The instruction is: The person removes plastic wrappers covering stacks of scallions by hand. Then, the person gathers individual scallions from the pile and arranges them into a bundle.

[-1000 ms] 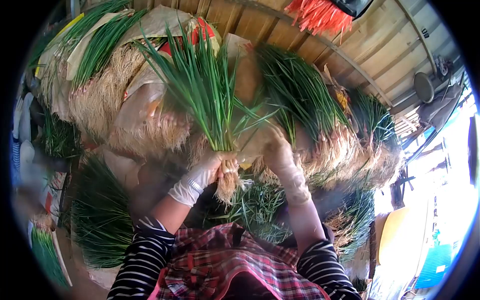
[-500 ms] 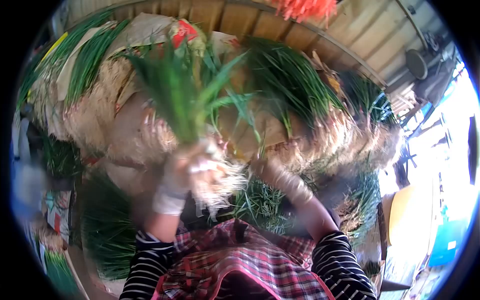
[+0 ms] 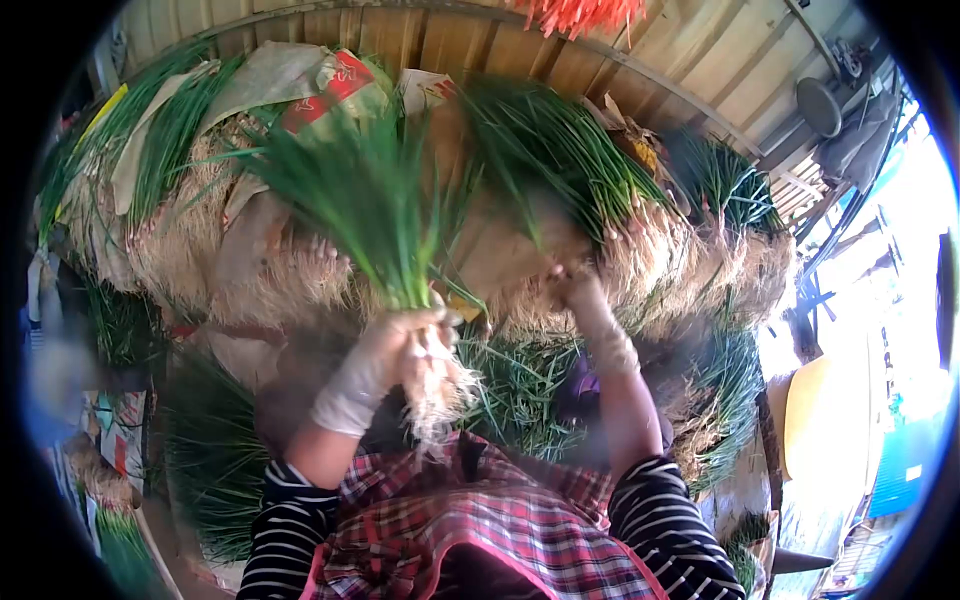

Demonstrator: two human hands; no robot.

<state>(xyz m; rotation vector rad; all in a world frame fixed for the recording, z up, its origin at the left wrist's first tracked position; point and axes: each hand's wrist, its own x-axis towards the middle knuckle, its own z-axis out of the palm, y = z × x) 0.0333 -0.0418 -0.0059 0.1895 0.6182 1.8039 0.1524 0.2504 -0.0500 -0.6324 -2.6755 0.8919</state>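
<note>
My left hand, in a thin pale glove, is closed round a bunch of green onions just above their roots. Their long leaves fan up and to the left, and the whitish roots hang below my fingers. My right hand, gloved too, is at the front of the heap, beside the roots of a large pile of green onions. Its fingers look curled together and a little blurred; whatever is between them, if anything, I cannot make out.
More green onions lie along the back left, roots toward me, with brown sacking among them. Loose green leaves lie below my hands. Other onion leaves are at lower left. A corrugated wall stands behind.
The bunch in my left hand has tilted, its leaves spreading left and its roots hanging straighter. My right hand has moved right and up, away from the bunch, to the heap.
</note>
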